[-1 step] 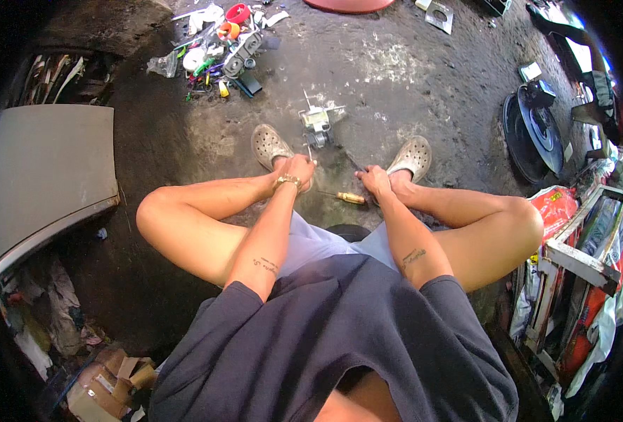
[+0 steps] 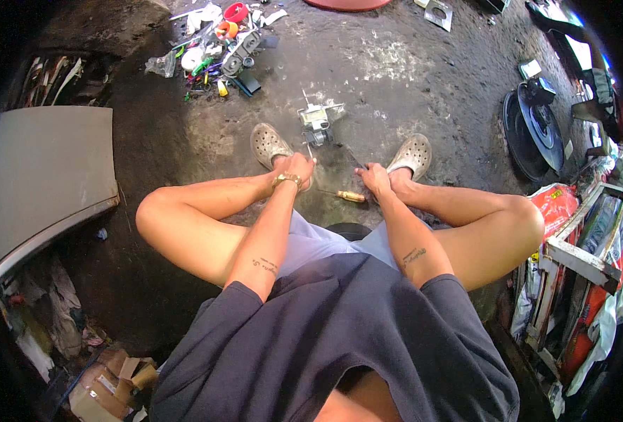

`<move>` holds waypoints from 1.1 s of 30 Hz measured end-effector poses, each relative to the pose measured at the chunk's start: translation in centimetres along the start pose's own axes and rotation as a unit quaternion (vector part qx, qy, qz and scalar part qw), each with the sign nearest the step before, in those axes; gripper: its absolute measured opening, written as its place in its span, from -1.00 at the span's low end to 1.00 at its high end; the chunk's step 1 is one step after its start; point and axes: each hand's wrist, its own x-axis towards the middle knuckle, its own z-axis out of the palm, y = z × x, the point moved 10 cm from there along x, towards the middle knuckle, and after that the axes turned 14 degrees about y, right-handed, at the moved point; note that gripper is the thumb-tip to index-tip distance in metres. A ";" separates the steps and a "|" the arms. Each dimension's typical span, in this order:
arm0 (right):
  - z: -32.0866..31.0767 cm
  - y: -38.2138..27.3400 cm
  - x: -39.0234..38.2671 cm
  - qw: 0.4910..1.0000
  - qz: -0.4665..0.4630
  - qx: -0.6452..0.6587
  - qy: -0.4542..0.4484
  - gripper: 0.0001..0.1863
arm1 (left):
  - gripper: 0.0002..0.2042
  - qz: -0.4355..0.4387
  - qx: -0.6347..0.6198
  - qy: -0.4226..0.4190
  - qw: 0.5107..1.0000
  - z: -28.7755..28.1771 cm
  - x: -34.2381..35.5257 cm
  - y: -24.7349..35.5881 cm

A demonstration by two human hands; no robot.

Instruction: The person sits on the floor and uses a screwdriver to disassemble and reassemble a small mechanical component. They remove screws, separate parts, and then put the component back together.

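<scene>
Hardly anything has changed since the previous picture: the small motor-like assembly (image 2: 316,119) and both hands keep practically the same places, so the work on it seems to stand at the same stage. The assembly lies between the left clog (image 2: 268,145) and the right clog (image 2: 414,155), just far of the hands; whether it rests on the floor (image 2: 375,81) is unclear. Its long axis runs near to far, leaning slightly left at the far end, where a thin shaft points away; a prong sticks out right. The left hand (image 2: 298,169) grips a pale rod (image 2: 310,151) at its near end; the right hand (image 2: 376,179) grips a dark slim tool (image 2: 351,156) aimed far-left towards it. A yellow-handled screwdriver (image 2: 351,197) lies nearer, its tip pointing left.
</scene>
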 end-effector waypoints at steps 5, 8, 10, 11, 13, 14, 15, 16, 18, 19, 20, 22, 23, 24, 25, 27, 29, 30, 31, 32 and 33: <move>-1.7 -1.2 1.3 0.997 0.013 -0.014 0.080 -0.54 | -0.21 -0.069 -0.206 0.243 0.945 -7.0 2.8 -0.8; -3.4 -2.0 1.8 0.993 0.031 -0.026 0.107 -0.55 | -0.06 -0.155 -0.245 0.217 0.932 -6.3 6.0 -1.1; -4.6 -2.1 2.1 0.988 0.040 -0.021 0.150 -0.58 | 0.07 -0.177 -0.253 0.183 0.933 -4.8 9.2 -1.2; -4.6 -1.8 2.2 0.987 0.041 -0.017 0.152 -0.59 | 0.08 -0.194 -0.256 0.169 0.932 -4.0 10.2 -1.1; -4.7 -1.5 2.4 0.987 0.042 -0.009 0.156 -0.62 | 0.17 -0.220 -0.271 0.153 0.924 -3.0 12.1 -0.7; -4.8 -1.6 2.5 0.986 0.035 -0.013 0.159 -0.61 | 0.20 -0.221 -0.259 0.148 0.928 -2.7 12.5 -0.6; -4.8 -1.8 2.5 0.986 0.028 -0.016 0.162 -0.61 | 0.22 -0.223 -0.247 0.143 0.932 -2.4 13.0 -0.5; -4.8 -2.2 2.5 0.986 0.022 -0.018 0.164 -0.60 | 0.25 -0.223 -0.234 0.139 0.936 -2.4 13.2 -0.3; -5.2 -3.0 2.5 0.985 0.001 -0.007 0.174 -0.59 | 0.31 -0.229 -0.225 0.131 0.938 -2.2 13.3 0.2; -5.1 -3.1 2.8 0.983 -0.009 -0.007 0.181 -0.58 | 0.31 -0.222 -0.238 0.134 0.936 -2.3 13.2 0.6; -5.1 -3.3 3.0 0.982 -0.019 -0.008 0.189 -0.56 | 0.31 -0.215 -0.251 0.138 0.934 -2.4 13.0 1.0; -4.7 -3.3 3.0 0.983 -0.026 -0.027 0.182 -0.58 | 0.33 -0.205 -0.282 0.136 0.927 -1.8 13.1 1.1; -4.7 -3.5 3.0 0.983 -0.032 -0.037 0.178 -0.59 | 0.33 -0.211 -0.285 0.126 0.927 -1.2 13.4 0.5; -4.0 -3.1 3.1 0.989 -0.011 -0.028 0.145 -0.57 | 0.33 -0.217 -0.287 0.117 0.926 -0.5 13.5 -0.1; -3.5 -3.4 3.2 0.994 0.001 -0.019 0.109 -0.55 | 0.30 -0.216 -0.314 0.130 0.915 0.7 14.3 -1.9; -2.3 -2.4 3.8 0.997 0.021 -0.002 0.069 -0.53 | 0.24 -0.208 -0.359 0.153 0.897 2.3 15.2 -3.1; -0.6 0.3 5.0 0.997 0.036 0.014 0.064 -0.53 | 0.18 -0.192 -0.401 0.173 0.879 2.6 14.7 -1.3; 0.2 1.5 5.4 0.996 0.067 0.038 0.049 -0.59 | 0.16 -0.188 -0.423 0.185 0.867 2.6 14.0 -0.8; 0.7 2.2 5.8 0.993 0.094 0.063 0.034 -0.64 | 0.13 -0.184 -0.446 0.199 0.853 2.6 13.3 -0.4; 1.0 3.0 5.8 0.988 0.125 0.088 0.019 -0.69 | 0.10 -0.180 -0.468 0.211 0.839 2.3 12.3 0.5; 1.5 3.9 5.6 0.977 0.162 0.135 0.005 -0.70 | 0.04 -0.171 -0.449 0.217 0.850 1.7 11.6 1.4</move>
